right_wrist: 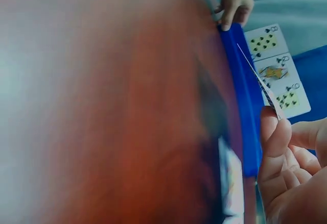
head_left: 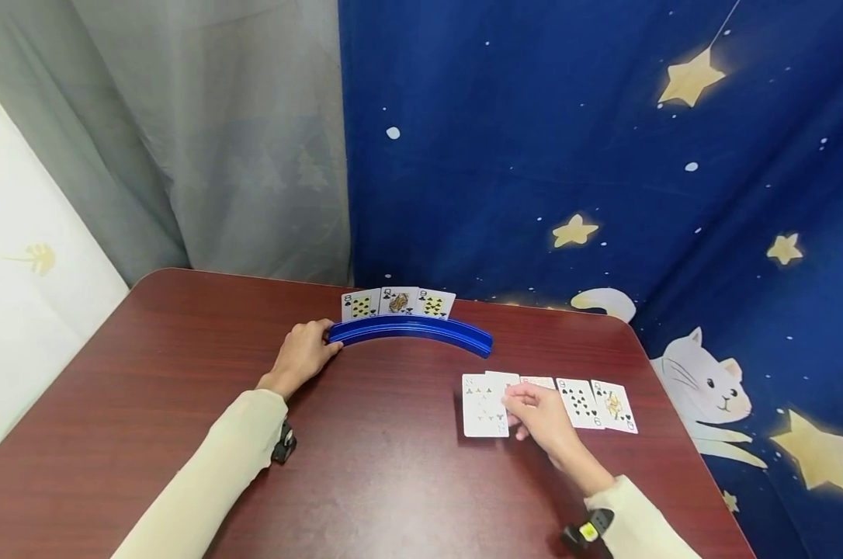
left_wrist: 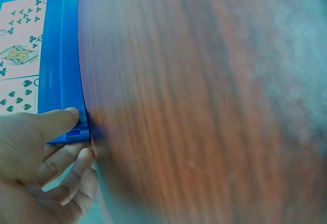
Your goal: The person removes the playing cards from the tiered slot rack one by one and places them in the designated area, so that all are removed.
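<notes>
My left hand (head_left: 303, 349) grips the left end of a curved blue card holder (head_left: 411, 326). In the left wrist view, the thumb (left_wrist: 64, 119) presses on its front and fingers curl at its end. Three playing cards stand in the holder: an eight of spades (head_left: 361, 305), a queen of clubs (head_left: 399, 300) and a nine of clubs (head_left: 435, 303). My right hand (head_left: 543, 419) pinches a playing card (head_left: 484, 407) with club pips by its right edge, in front of the holder's right end. The right wrist view shows this card (right_wrist: 273, 101) nearly edge-on.
Right of the held card, a row of face-up cards lies on the dark red wooden table (head_left: 365, 458). It includes a nine of spades (head_left: 579, 404) and a queen (head_left: 613, 406); others are partly covered by my right hand. Curtains (head_left: 463, 155) hang behind the table's far edge.
</notes>
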### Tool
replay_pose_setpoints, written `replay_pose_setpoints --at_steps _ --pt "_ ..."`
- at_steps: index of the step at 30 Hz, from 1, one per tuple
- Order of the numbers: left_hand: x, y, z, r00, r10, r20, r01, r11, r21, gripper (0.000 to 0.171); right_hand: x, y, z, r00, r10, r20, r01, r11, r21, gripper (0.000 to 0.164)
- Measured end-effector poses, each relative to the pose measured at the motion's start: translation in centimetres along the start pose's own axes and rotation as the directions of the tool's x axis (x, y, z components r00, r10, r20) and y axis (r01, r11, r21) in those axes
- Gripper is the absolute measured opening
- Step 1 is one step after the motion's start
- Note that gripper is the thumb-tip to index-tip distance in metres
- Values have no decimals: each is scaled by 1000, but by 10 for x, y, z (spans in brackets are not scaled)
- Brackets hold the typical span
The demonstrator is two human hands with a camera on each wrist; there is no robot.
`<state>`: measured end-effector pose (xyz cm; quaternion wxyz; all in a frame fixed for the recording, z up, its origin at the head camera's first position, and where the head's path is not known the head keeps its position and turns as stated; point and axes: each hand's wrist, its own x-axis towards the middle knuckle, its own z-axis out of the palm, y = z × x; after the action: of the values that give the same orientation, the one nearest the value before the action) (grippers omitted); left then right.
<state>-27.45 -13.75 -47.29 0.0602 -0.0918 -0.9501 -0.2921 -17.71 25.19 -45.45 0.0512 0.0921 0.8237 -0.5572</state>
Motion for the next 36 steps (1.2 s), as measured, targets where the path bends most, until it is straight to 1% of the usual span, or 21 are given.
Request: replay_pose_setpoints --at_steps 4,8,13,18,25,32,36 --pt "0 0 0 1000 1 6 -1 1000 2 41 -18 16 -16 999 39 3 -38 996 -79 19" --pt "1 0 -3 1000 -4 2 4 1000 5 42 -30 27 -27 998 68 15 -65 986 -152 14" --pt "2 -1 -6 1000 -3 1 3 1000 6 42 -36 36 -36 996 54 75 -39 982 -185 13" --pt "1 0 -5 1000 -9 12 9 1000 -4 42 -39 39 -37 992 52 113 -28 979 -202 13" --pt "1 1 -1 1000 -10 17 10 1000 -3 41 -40 40 -35 993 73 93 -45 962 -269 11" --pt "1 0 -1 1000 -4 7 4 1000 -2 40 -42 39 -34 994 32 103 1 954 -299 12" --pt "2 0 -1 1000 3 6 -3 1000 3 39 -43 35 -35 993 21 120 22 940 -341 11"
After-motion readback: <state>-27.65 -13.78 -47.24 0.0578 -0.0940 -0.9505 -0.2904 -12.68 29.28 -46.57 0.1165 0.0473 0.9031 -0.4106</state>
